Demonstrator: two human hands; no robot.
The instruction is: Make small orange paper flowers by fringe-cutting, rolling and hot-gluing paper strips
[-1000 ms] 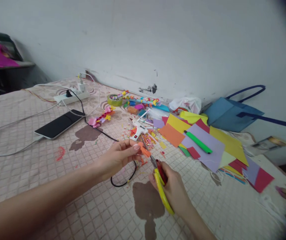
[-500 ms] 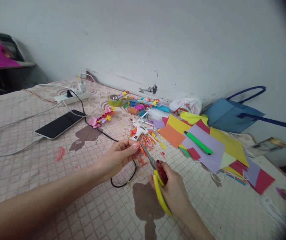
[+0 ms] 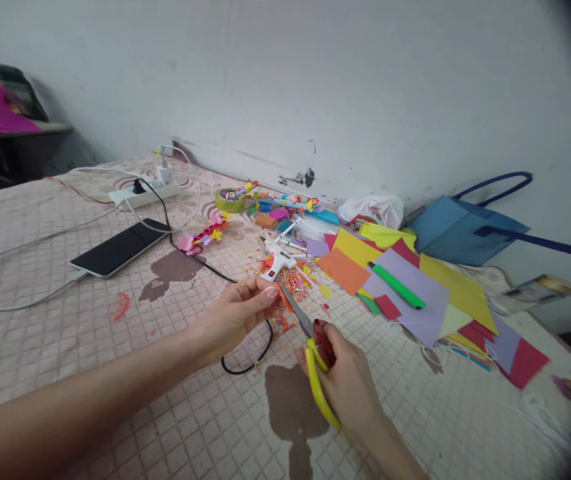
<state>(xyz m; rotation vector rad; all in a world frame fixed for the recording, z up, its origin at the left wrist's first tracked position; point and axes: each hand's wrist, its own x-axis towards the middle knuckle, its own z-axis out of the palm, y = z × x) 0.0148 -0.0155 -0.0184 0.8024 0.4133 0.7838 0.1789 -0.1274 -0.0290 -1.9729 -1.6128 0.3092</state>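
Note:
My left hand (image 3: 248,308) pinches a small piece of orange paper (image 3: 286,300) between thumb and fingers. In my right hand (image 3: 348,373) are scissors (image 3: 319,387) with yellow handles, gripped by the loops. Their blades reach the orange paper beside my left fingertips, and the blades look nearly closed. Just beyond my left hand lies a white glue gun (image 3: 279,260) among many tiny coloured paper scraps (image 3: 298,279). Its black cord (image 3: 225,365) loops under my left wrist.
Coloured paper sheets (image 3: 440,280) with a green cutter (image 3: 398,285) on top spread to the right. A blue bag (image 3: 460,230) leans by the wall. A phone (image 3: 120,248), a power strip (image 3: 145,195), a tape roll (image 3: 230,200) and a flower-decorated stick (image 3: 205,235) lie left and back.
The yellow scissor handles have drawn slightly closer together in my right hand. My left hand stays in place with the orange paper.

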